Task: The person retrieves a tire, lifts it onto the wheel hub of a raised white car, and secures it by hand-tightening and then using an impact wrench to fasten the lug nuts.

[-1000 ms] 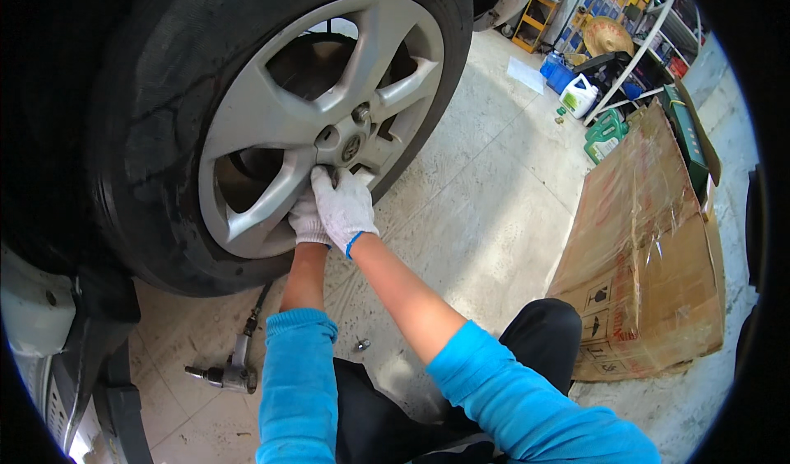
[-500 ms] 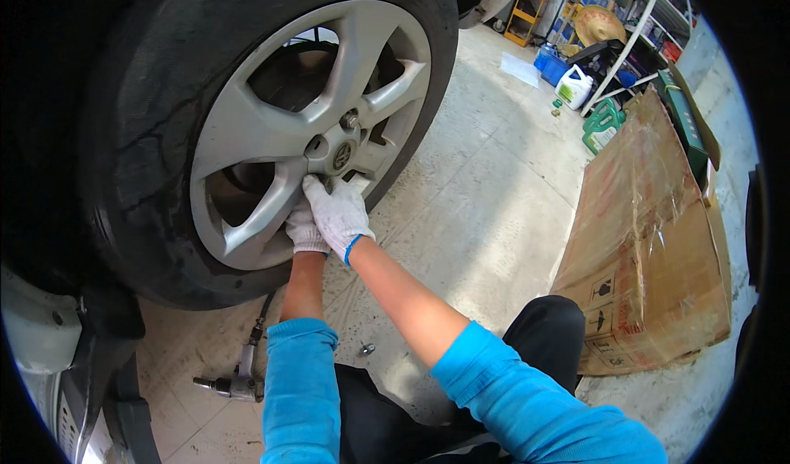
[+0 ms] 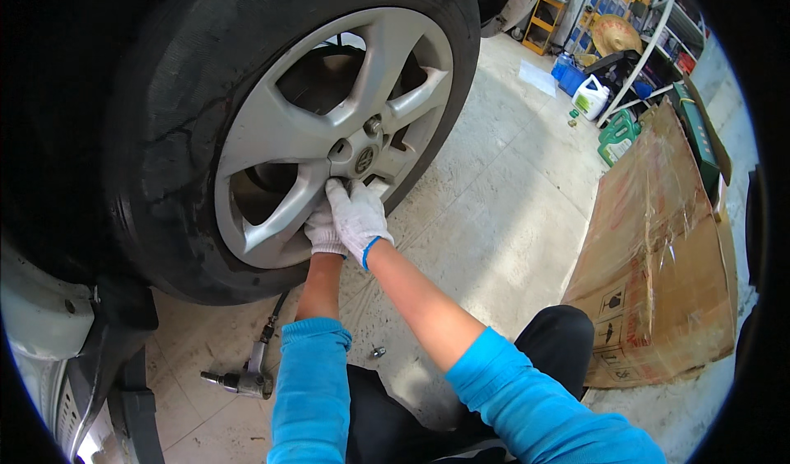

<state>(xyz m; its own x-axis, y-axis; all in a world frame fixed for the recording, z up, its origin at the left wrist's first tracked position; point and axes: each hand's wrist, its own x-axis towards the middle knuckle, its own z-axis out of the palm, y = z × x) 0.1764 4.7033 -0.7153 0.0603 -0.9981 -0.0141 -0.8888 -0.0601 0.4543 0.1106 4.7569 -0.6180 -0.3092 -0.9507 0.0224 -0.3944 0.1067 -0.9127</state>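
A silver alloy wheel (image 3: 284, 139) with a black tyre (image 3: 177, 147) stands upright on the left. Both my hands, in white knitted gloves, are at the lower edge of its hub, beneath the round centre cap (image 3: 364, 160). My right hand (image 3: 359, 217) lies over the left, its fingers bent together against a bolt recess; whatever they pinch is hidden. Behind it, my left hand (image 3: 323, 232) rests near a lower spoke, with its fingers mostly covered. One metal wheel fastener (image 3: 374, 125) sits above the cap. A loose metal fastener (image 3: 378, 352) lies on the floor between my forearms.
An air impact wrench (image 3: 243, 380) with its hose lies on the tiled floor (image 3: 485, 192), left of my arms. A large cardboard sheet (image 3: 650, 275) leans at the right. Farther back are a green jug (image 3: 617, 137), a white jug (image 3: 589, 98) and an orange rack (image 3: 547, 13).
The whole view has shifted slightly, so the wheel and floor things appear farther right. Both hands stay at the same spot on the hub.
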